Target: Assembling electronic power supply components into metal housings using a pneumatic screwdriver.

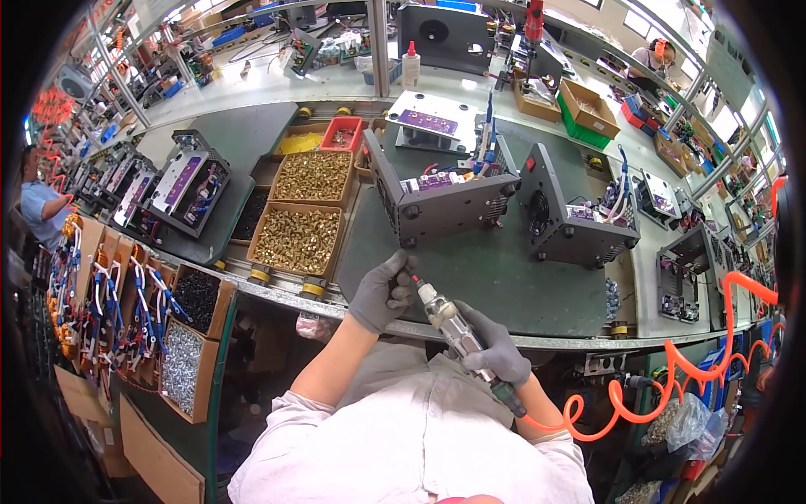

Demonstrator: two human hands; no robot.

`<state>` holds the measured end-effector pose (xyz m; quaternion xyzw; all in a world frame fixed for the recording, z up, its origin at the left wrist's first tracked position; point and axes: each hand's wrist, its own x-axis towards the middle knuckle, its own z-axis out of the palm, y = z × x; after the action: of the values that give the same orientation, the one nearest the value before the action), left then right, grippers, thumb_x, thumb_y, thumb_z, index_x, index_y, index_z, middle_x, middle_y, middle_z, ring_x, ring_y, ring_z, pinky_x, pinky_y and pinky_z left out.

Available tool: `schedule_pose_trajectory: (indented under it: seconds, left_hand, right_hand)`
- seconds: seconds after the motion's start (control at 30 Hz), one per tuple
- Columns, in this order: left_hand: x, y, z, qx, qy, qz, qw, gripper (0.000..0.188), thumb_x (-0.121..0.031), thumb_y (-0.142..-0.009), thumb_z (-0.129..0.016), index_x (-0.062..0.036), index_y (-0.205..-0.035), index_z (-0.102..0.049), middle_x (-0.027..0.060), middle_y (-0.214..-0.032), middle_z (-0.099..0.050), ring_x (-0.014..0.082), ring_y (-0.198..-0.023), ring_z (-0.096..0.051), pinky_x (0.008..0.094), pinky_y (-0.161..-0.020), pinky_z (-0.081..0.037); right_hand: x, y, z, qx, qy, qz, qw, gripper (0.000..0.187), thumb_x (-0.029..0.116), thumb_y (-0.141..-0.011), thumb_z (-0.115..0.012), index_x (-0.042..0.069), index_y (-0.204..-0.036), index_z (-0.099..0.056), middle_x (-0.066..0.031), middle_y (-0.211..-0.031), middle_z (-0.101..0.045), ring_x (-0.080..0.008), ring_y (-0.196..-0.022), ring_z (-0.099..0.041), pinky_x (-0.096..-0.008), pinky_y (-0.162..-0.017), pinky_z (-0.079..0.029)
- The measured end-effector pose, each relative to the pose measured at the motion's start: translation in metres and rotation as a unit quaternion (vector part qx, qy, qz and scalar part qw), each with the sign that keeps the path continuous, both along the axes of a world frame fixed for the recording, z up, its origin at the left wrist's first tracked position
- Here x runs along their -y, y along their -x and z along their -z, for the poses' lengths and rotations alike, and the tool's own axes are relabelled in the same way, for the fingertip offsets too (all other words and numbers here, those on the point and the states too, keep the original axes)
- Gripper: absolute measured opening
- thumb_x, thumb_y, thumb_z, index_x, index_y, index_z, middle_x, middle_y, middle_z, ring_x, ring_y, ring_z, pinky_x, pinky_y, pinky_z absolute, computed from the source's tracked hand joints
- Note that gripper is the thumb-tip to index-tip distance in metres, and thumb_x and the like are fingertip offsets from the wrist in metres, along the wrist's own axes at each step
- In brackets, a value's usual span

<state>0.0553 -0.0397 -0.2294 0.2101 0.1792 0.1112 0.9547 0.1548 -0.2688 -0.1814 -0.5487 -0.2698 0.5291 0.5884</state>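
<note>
My right hand (497, 346), in a grey glove, is wrapped round the body of a silver air screwdriver (453, 326). The tool's reddish tip points up and left, and an orange coiled hose (579, 420) trails from its rear end. Beside the tip, my gloved left hand (382, 292) has its fingers curled together; anything in them is too small to make out. Just beyond both hands, on the green mat (470, 286), stands a dark grey metal housing (445, 206) with small black feet on its facing side, white and purple parts inside and blue cables.
Cardboard boxes of brass-coloured fasteners (298, 239) lie left of the mat, near a red bin (342, 134). A second dark housing (579, 223) stands at right. Wire harnesses (109, 294) hang at the left front, above a box of silver screws (183, 370). A co-worker (42, 202) is far left.
</note>
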Motion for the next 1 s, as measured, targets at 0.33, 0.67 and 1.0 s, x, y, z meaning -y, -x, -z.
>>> schedule_pose_trajectory:
  seconds: [0.33,0.67,1.0]
  left_hand:
    - [0.001,0.001,-0.004,0.003,-0.037,0.02,0.999,0.029,-0.031,-0.097,-0.057,-0.002,-0.097,-0.061,-0.002,-0.06,-0.049,0.0052,-0.046,-0.036,0.0185,-0.037,-0.025]
    - [0.012,-0.003,-0.018,-0.124,0.063,-0.014,0.99,0.029,-0.025,-0.1,-0.049,0.0012,-0.11,-0.057,0.0007,-0.071,-0.053,0.0063,-0.046,-0.031,0.0182,-0.038,-0.027]
    - [-0.003,0.024,0.033,0.114,0.114,0.03,0.987,0.029,-0.026,-0.1,-0.049,-0.004,-0.117,-0.056,-0.0034,-0.069,-0.048,0.0061,-0.042,-0.024,0.0184,-0.035,-0.025]
  right_hand:
    - [0.009,-0.001,-0.011,0.1,0.031,-0.02,0.994,0.105,0.022,-0.059,-0.073,-0.002,-0.149,-0.026,-0.0171,-0.124,-0.058,-0.0221,-0.107,-0.06,-0.0302,-0.094,-0.045]
    - [-0.015,0.007,-0.005,0.278,-0.014,0.094,0.956,0.093,0.017,-0.064,-0.069,0.0,-0.147,-0.031,-0.015,-0.104,-0.064,-0.0175,-0.085,-0.06,-0.0272,-0.085,-0.048]
    - [-0.038,-0.005,0.007,0.146,-0.063,0.125,0.979,0.094,0.017,-0.065,-0.072,-0.004,-0.147,-0.03,-0.0123,-0.126,-0.055,-0.014,-0.104,-0.054,-0.0256,-0.093,-0.043]
